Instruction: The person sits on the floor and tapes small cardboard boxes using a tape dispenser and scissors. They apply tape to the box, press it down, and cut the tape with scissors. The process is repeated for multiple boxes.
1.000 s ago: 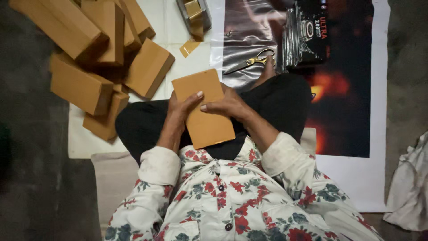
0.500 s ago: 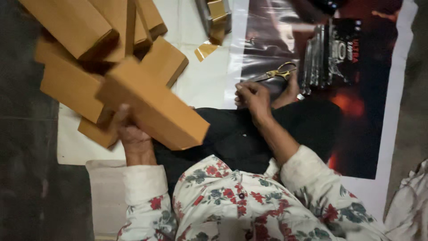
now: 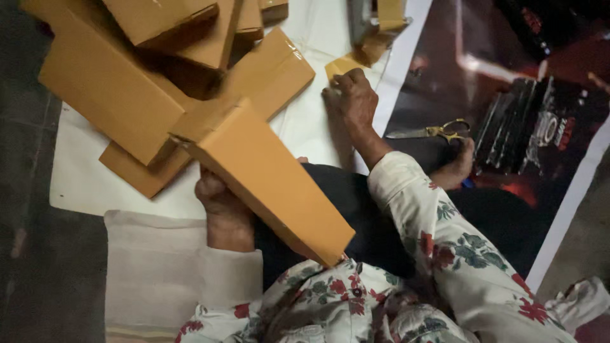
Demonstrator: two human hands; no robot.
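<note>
Brown cardboard box (image 3: 267, 184) clamped in my left hand (image 3: 219, 206), tilted over lap beside box pile (image 3: 159, 70). Right hand (image 3: 351, 95) flat on small card piece (image 3: 340, 65), fingers together. Risk: one-hand grip slips, box topples pile.

Your only view comes from the camera on your head, aimed steeply down and close over your lap, your hands, the cardboard boxes (image 3: 190, 95) and the floor sheet (image 3: 305, 127) ahead.

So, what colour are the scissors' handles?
Yellow or gold, seen in the head view: scissors lying on the dark sheet.
</note>
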